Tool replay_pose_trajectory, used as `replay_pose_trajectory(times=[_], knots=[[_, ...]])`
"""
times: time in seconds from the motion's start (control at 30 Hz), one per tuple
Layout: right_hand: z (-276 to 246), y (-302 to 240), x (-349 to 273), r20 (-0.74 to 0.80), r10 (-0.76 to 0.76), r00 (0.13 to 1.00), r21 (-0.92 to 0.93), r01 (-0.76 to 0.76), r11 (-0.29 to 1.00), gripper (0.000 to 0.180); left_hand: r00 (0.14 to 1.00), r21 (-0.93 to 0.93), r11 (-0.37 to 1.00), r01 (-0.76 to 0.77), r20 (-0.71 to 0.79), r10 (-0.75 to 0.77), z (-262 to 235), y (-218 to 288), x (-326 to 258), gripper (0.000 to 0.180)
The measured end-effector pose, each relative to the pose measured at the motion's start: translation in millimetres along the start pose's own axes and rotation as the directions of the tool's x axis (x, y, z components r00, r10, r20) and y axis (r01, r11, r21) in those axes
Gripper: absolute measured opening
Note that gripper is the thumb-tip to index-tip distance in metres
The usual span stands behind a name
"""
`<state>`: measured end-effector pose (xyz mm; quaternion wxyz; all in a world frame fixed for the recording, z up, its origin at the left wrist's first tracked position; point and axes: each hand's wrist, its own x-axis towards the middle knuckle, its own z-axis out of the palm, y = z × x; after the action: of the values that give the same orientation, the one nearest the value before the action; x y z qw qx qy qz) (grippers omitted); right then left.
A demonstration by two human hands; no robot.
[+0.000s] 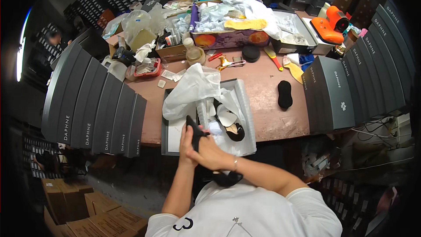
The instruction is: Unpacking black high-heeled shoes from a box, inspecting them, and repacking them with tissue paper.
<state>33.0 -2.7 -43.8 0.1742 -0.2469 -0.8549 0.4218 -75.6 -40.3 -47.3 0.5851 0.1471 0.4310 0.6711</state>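
Observation:
Over the near edge of an open shoe box (pixel 252 123), both my hands close around a black shoe (pixel 195 132), its far end pointing up and away from me. My left hand (pixel 187 147) presses along its left side, and my right hand (pixel 212 152) wraps it from the right, hiding most of it. A black rounded piece (pixel 227 178) shows below my right wrist; whether it belongs to the same shoe I cannot tell. Inside the box lies another black shoe (pixel 237 135) with a pale insole. White tissue paper (pixel 193 88) spills over the box's far left side.
Stacked grey shoe boxes flank the table, left (pixel 96 105) and right (pixel 329 92). A black shoe-shaped pad (pixel 285 95) lies right of the open box. Behind stand a bottle (pixel 193 52), a round black tin (pixel 251 54), a yellow-handled brush (pixel 272 57) and a paper-filled carton (pixel 228 40).

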Motion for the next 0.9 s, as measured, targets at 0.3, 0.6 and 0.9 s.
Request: replay_pose_trajectory(times=[0.3,0.6,0.9], knots=[[-26,-7,-73,0.061,-0.222,0.973,0.53,0.157,0.833,0.04,0.988,0.006,0.999,-0.043,0.146,0.042,-18,11,-11,0.058],[-86,93,15,0.17,0.184,0.968,-0.62,-0.04,0.784,0.03,0.915,-0.226,0.915,0.334,0.312,-0.256,3,-16,-68,0.063],[-116,23,-28,0.104,0.322,0.941,0.644,-0.311,0.699,0.025,0.987,-0.343,0.925,0.161,0.079,-0.143,3,1,-44,0.066]])
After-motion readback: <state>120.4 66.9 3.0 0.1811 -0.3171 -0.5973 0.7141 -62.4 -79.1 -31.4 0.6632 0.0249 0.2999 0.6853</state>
